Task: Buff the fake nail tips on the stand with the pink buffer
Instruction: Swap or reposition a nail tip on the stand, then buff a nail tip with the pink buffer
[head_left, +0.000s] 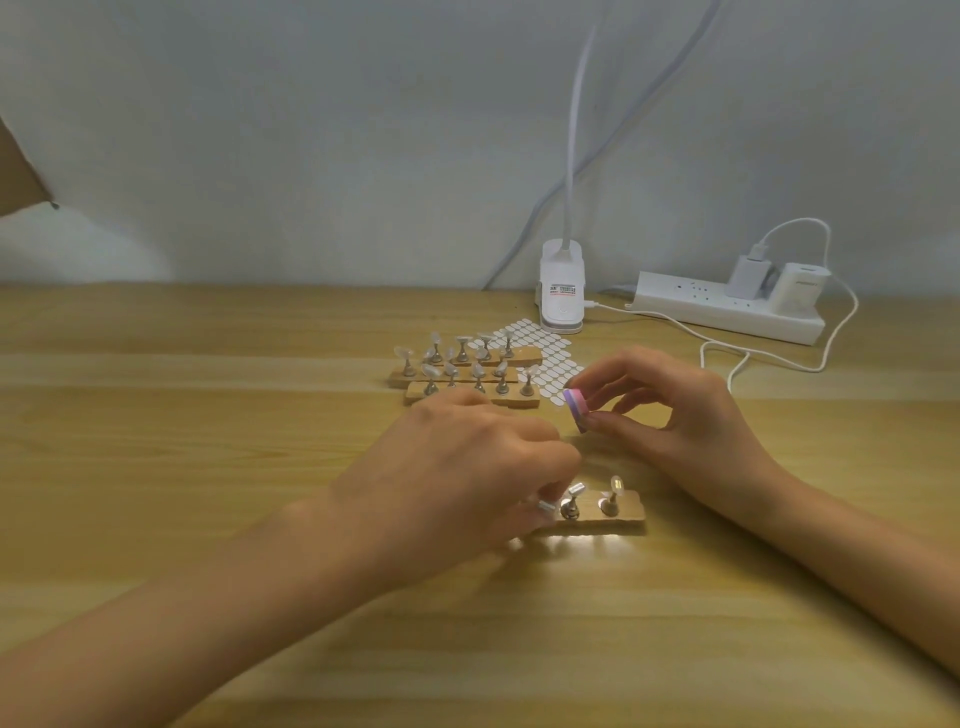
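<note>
Wooden desk (208, 364), right fingers (605, 375) pinching the pink buffer (575, 406). Stand (626, 517) lies crosswise just nearer me than them, with left fingers (548, 452) gripping its left end.

Right hand (675, 415) pinches the pink buffer (575, 408); left hand (457, 467) touches the stand (618, 514).

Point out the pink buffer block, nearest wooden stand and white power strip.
pink buffer block (575, 408): head view, striped side.
nearest wooden stand (631, 514): head view, right end.
white power strip (685, 299): head view, top face.
</note>
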